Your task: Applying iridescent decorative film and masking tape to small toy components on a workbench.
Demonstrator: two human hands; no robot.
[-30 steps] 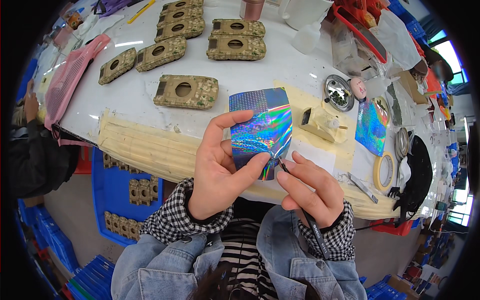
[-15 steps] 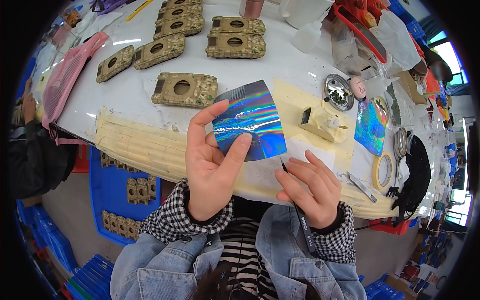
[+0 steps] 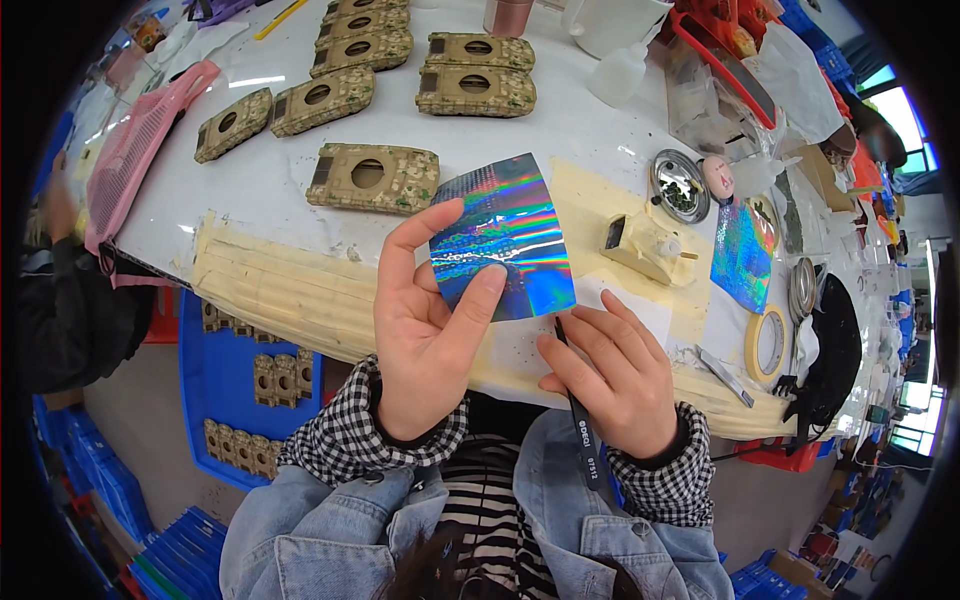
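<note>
My left hand [image 3: 428, 335] pinches a shiny holographic sheet [image 3: 505, 240] between its thumb and fingers, holding it up over the near edge of the table. A pair of slim black tweezers [image 3: 582, 430] is gripped in my right hand [image 3: 620, 375]. The tip of the tweezers is close to the sheet's lower right corner; whether they touch cannot be made out. Just beyond the sheet lies a camouflage-painted toy tank hull [image 3: 372, 178] with a round hole on top. Right of my hands, a masked-up model part [image 3: 650, 250] rests on yellowish tape.
More tank hulls [image 3: 475, 90] stand at the back, others in a blue tray [image 3: 190, 400] below the table. Around the right side are a round metal dish [image 3: 682, 185], another holographic sheet [image 3: 740, 262], a tape roll [image 3: 768, 342], metal tweezers [image 3: 725, 375] and a pink basket [image 3: 150, 150].
My right hand has shifted slightly left and up, bringing the tweezers' tip nearer the sheet's corner. The sheet's tilt and reflections differ a little.
</note>
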